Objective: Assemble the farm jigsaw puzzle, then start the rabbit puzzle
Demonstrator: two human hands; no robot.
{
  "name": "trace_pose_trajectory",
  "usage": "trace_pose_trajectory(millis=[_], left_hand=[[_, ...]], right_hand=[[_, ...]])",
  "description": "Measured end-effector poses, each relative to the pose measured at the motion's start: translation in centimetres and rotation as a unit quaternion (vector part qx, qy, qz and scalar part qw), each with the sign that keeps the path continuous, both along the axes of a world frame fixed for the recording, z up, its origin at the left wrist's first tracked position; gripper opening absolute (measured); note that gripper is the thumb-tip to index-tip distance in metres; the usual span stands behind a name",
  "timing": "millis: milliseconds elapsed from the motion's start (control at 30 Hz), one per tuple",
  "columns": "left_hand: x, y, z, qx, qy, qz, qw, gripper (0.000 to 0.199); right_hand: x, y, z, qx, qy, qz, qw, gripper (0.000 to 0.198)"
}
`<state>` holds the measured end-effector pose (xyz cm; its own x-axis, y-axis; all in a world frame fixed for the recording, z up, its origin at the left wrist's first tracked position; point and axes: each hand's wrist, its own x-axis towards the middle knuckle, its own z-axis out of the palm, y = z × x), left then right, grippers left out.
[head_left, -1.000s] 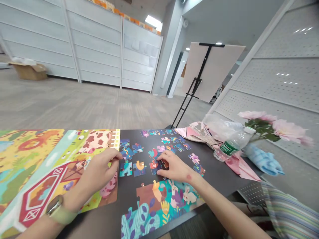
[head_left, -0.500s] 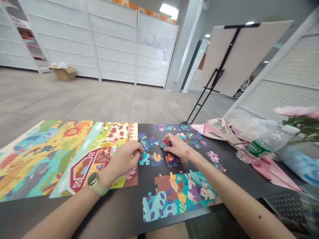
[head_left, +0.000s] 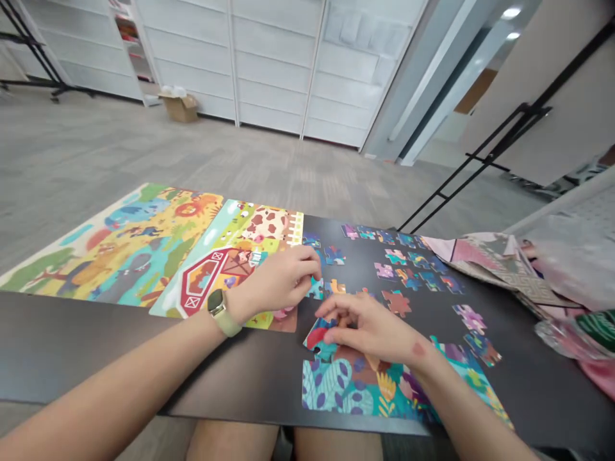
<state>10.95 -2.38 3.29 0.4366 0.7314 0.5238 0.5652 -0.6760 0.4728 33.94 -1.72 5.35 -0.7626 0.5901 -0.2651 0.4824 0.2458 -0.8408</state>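
My right hand [head_left: 362, 326] pinches a red and teal puzzle piece [head_left: 317, 338] at the upper left corner of the partly joined puzzle [head_left: 355, 400]. That piece lies right above the purple-leaf section, and my fingers hide part of it. My left hand [head_left: 291, 278] hovers with curled fingers by a teal puzzle piece [head_left: 315, 289]; whether anything is in them is hidden. Just beyond are an orange-topped piece [head_left: 335, 286] and a blue piece [head_left: 335, 256]. A brown puzzle piece [head_left: 396, 303] lies to the right of my right hand.
At left lie a finished farm puzzle [head_left: 196, 282] and a safari puzzle [head_left: 129, 256]. Several loose pieces [head_left: 408, 275] spread over the dark table [head_left: 230, 384]. A purple piece [head_left: 469, 318] sits farther right, near a pink patterned bag [head_left: 500, 256] and a plastic bottle [head_left: 586, 333].
My right hand has carried the red and teal piece from among the loose pieces down to the joined puzzle. My left hand stays by the left loose pieces. The camera view has turned.
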Motion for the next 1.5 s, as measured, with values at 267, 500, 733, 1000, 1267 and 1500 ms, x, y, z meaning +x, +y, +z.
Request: trace_pose_trajectory(millis=[267, 500, 733, 1000, 1267, 1500], left_hand=[[0.5, -0.4, -0.5, -0.013, 0.015, -0.048, 0.999, 0.022], [0.6, -0.5, -0.2, -0.018, 0.019, -0.056, 0.998, 0.022], [0.4, -1.1, 1.0, -0.035, 0.074, -0.082, 0.993, 0.015], [4.5, -7.7, 2.0, -0.058, 0.158, -0.023, 0.985, 0.017], [8.5, -11.2, -3.6, 0.173, 0.123, 0.014, 0.977, 0.024], [7.8, -11.2, -4.1, 0.164, 0.145, 0.008, 0.976, 0.02]], right_hand=[[-0.6, -0.1, -0.2, 0.176, 0.025, 0.119, 0.977, 0.024], [-0.9, -0.6, -0.9, 0.221, 0.03, 0.132, 0.966, 0.024], [1.1, 1.5, 0.9, 0.282, 0.113, -0.117, 0.946, 0.025], [7.5, -1.0, 2.2, 0.359, 0.245, -0.341, 0.833, 0.019], [13.7, -1.2, 2.2, 0.339, 0.037, -0.325, 0.882, 0.016], [9.5, 3.6, 1.6, 0.311, -0.113, -0.032, 0.943, 0.042]])
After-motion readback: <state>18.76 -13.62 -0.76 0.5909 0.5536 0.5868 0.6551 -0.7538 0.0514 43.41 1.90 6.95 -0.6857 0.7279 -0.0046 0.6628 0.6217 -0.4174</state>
